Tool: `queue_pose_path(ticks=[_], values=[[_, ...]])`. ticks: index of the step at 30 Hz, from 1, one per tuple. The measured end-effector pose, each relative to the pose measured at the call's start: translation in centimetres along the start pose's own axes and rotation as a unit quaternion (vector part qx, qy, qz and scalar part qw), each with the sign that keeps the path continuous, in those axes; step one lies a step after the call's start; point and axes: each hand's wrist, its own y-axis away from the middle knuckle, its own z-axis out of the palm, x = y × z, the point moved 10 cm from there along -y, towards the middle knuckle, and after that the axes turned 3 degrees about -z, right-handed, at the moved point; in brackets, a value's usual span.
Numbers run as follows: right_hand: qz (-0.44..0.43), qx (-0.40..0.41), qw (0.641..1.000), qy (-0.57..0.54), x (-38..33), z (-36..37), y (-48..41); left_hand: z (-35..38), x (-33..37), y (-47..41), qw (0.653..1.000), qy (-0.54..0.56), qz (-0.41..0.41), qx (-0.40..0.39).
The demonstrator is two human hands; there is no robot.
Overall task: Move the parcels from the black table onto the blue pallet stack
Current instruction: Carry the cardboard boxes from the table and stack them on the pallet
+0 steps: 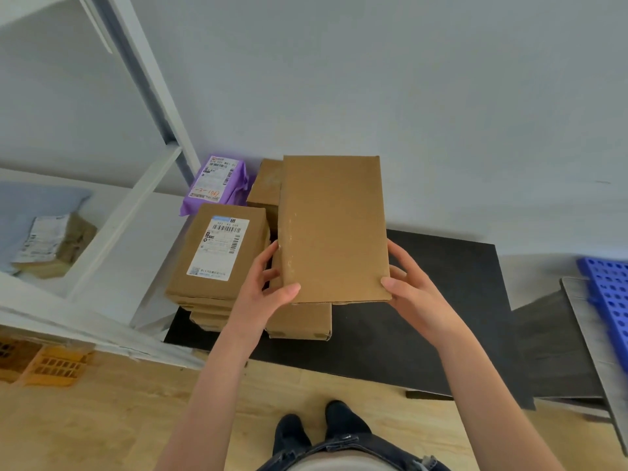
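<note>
a plain brown parcel (334,229) is held between both hands over the black table (441,300), its near end toward the person. the left hand (268,287) grips the near left corner, thumb on top and fingers curled at the left edge; the right hand (413,290) grips the near right corner the same way. under it lies another brown box (299,322), with a labelled parcel (217,253) just left and a purple parcel (217,181) behind. the blue pallet stack (608,300) sits far right.
</note>
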Motion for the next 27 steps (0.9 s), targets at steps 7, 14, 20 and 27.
queue_pose_path(ticks=[7, 14, 20, 27], values=[[-0.010, 0.039, 0.999, -0.011, -0.2, 0.1, 1.5, 0.6, 1.3, -0.1, 0.999, -0.008, 0.033, -0.041], [-0.012, 0.107, 0.993, -0.047, 1.3, -1.3, 5.2, 2.9, 1.1, -0.4, 0.991, -0.050, 0.034, -0.119], [-0.018, 0.177, 0.981, -0.074, 2.6, -3.1, 9.9, 6.9, 1.0, 0.0, 0.973, -0.108, 0.042, -0.200], [-0.012, 0.220, 0.973, -0.065, 2.8, -6.7, 15.5, 11.9, -0.9, 1.7, 0.961, -0.113, 0.034, -0.250]])
